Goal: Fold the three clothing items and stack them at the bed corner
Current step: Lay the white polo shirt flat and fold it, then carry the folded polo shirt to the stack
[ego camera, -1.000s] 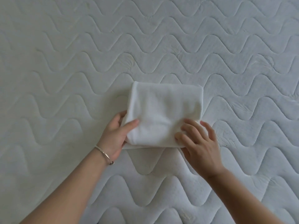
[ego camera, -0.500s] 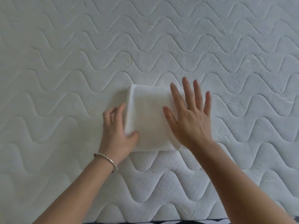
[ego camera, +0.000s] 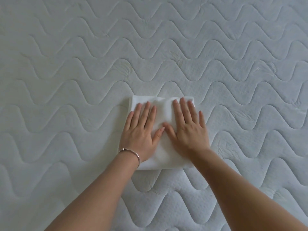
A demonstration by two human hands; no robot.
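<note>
Head camera, looking down.
It faces the mattress (ego camera: pixel 70 52) from near, seemingly almost straight down; forearms (ego camera: pixel 100 189) enter from below.

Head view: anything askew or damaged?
Nothing serious. The folded cloth lies flat on the mattress under the left hand and right hand, both pressing open-palmed. A lower layer peeks out slightly at its far-left corner.

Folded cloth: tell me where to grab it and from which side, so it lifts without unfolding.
Grip the folded cloth by both side edges: left hand under from the left, right hand from the right, thumbs on top. It lies flat on the mattress as a soft stack, layers showing at its far left corner, so pinching one edge would likely let it unfold.
</note>
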